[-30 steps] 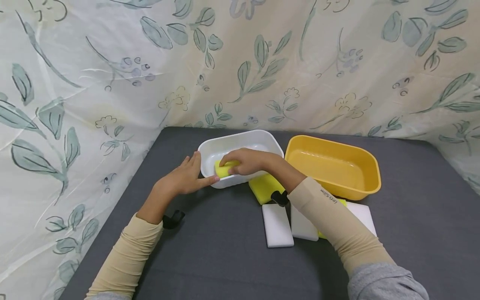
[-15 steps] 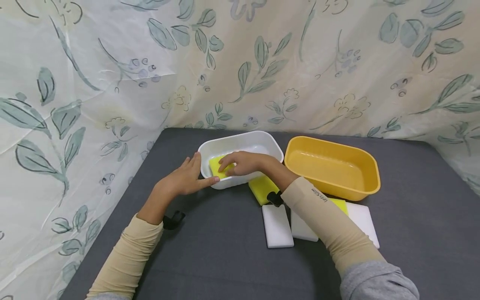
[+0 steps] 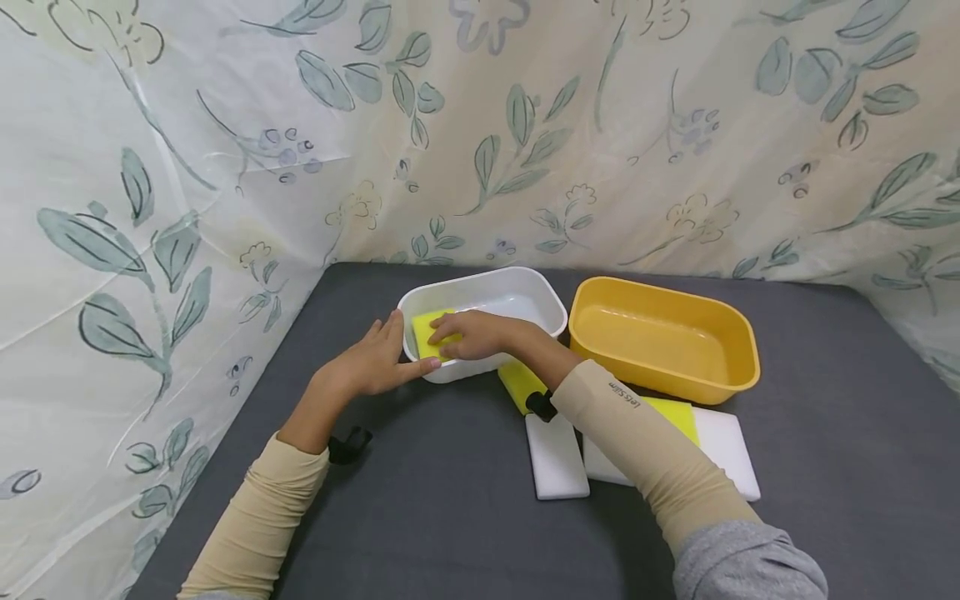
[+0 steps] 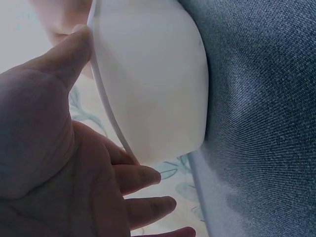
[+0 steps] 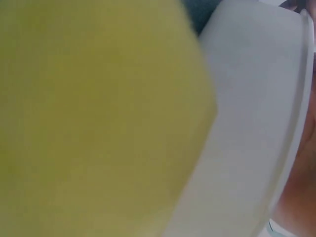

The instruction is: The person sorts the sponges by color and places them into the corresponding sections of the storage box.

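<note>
A yellow sponge (image 3: 422, 337) lies at the left end inside the white tub (image 3: 525, 287). My right hand (image 3: 476, 335) reaches over the tub's front rim, its relaxed fingers touching the top of that sponge. At the tub's left corner my left hand (image 3: 369, 360) spreads with straight fingers. In the left wrist view its thumb (image 4: 74, 52) rests on the rim and the fingertips meet the far end of the wall. Close to the right wrist camera, a blurred yellow sponge (image 5: 98, 118) covers much of the tub's outer wall (image 5: 247, 98).
A yellow-orange tub (image 3: 667, 337) stands right of the white one. In front of the tubs lie a yellow sponge (image 3: 517, 383), a narrow white block (image 3: 558, 462), another yellow piece (image 3: 678, 417) and a white block (image 3: 727, 450). My right forearm covers part of these. A floral cloth (image 3: 480, 125) hangs behind.
My right hand has loosened its grip on the yellow sponge, which has gone from tilted to flat in the tub, slightly further left. The left hand stays at the rim.
</note>
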### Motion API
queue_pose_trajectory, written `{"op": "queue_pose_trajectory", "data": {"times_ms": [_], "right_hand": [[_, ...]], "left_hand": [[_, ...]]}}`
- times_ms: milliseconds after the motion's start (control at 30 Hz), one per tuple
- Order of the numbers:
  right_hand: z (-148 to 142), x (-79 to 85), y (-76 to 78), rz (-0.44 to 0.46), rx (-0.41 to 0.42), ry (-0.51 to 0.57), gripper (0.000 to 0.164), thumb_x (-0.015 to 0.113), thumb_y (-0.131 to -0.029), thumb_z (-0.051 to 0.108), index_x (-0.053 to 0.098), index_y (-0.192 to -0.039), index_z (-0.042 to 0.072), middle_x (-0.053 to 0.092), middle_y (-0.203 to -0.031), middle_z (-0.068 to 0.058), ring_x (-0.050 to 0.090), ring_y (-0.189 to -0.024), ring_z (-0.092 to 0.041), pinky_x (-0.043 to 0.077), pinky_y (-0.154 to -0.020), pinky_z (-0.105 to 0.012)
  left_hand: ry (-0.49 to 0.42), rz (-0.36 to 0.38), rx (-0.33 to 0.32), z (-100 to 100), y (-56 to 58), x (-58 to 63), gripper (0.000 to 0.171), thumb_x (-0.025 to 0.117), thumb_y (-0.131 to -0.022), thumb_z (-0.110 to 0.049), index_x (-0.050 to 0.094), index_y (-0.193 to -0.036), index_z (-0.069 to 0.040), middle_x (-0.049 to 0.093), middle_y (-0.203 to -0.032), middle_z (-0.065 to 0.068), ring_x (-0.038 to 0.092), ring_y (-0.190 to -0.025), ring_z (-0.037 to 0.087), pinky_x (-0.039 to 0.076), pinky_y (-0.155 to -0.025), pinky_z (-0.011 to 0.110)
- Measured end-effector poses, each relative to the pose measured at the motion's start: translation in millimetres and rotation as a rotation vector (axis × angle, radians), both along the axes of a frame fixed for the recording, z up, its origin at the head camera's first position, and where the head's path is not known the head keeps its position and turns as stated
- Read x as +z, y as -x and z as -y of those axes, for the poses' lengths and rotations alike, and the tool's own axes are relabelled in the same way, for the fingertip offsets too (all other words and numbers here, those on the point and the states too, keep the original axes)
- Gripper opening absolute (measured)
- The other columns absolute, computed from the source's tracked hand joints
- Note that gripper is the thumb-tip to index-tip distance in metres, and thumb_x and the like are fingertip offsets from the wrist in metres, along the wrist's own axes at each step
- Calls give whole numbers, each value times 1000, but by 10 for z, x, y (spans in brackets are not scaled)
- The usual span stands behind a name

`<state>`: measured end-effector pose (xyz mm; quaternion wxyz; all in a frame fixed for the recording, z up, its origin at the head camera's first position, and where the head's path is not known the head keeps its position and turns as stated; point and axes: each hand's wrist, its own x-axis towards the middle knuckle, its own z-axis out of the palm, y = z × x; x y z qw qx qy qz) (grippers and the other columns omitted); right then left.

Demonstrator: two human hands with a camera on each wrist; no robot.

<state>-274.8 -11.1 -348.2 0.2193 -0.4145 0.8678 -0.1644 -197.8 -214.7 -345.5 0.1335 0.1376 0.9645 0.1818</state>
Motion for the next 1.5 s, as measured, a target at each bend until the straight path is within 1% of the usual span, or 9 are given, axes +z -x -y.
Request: {"op": "queue_pose_trajectory", "data": {"times_ms": [300,500,633,733,867,1100,1200,1300,1500], "right_hand": [[-10,-22,-27,5,10,57,43,49,-106,29,55,-145,12,35,-160,-3,15,-151,-24,14,-119,-38],[-89,8,-46,-8,-10,120,48,46,-107,32,50,-148,9,36,-159,-5,20,-150,-24,18,-118,-39],[-217,116,-169,-148,-91,157,44,53,-105,29,56,-141,5,48,-151,-10,40,-141,-25,32,-113,-41],[-350,196,-351,-313,-209,162,32,60,-101,26,65,-126,6,60,-131,-11,57,-114,-24,47,-97,-39],[-544,204,-612,-490,-330,150,21,66,-95,23,64,-105,6,59,-103,-9,52,-84,-22,49,-74,-34],[-787,40,-906,-620,-409,15,28,69,-93,32,64,-100,6,53,-87,-6,49,-73,-20,46,-60,-30],[-816,-23,-967,-626,-416,-92,41,69,-94,42,64,-105,3,55,-88,-10,52,-74,-24,47,-60,-34],[-815,-71,-987,-574,-432,-172,56,67,-92,54,62,-112,2,56,-94,-13,54,-75,-28,47,-58,-36],[-787,-128,-968,-430,-471,-180,77,70,-86,62,52,-133,3,51,-105,-15,53,-71,-26,45,-57,-32]], "left_hand": [[12,4,4,12,8,25,113,51,-94,-68,1,-154,13,2,-162,29,5,-147,51,18,-114,61],[18,1,8,15,-16,12,114,52,-93,-69,0,-154,13,3,-162,30,7,-146,52,19,-114,60],[28,11,27,31,-36,-29,116,52,-93,-70,-1,-154,13,4,-162,30,6,-146,52,20,-113,62],[23,17,40,37,-36,-46,117,52,-92,-71,-2,-154,12,4,-163,29,6,-147,51,20,-113,62],[16,14,43,27,-17,-44,118,53,-91,-72,-2,-155,10,4,-163,27,6,-147,50,20,-113,61],[29,16,28,11,1,-15,117,52,-92,-71,-2,-155,11,2,-163,27,6,-148,49,18,-114,60],[29,16,26,7,-1,-7,116,52,-92,-71,-2,-155,11,2,-163,27,6,-148,49,18,-114,59],[31,14,25,6,1,-12,116,51,-92,-72,-2,-155,11,2,-163,27,6,-148,49,18,-115,59],[31,22,31,7,-11,-13,117,49,-92,-73,-3,-155,11,2,-164,27,6,-148,48,17,-115,59]]}}
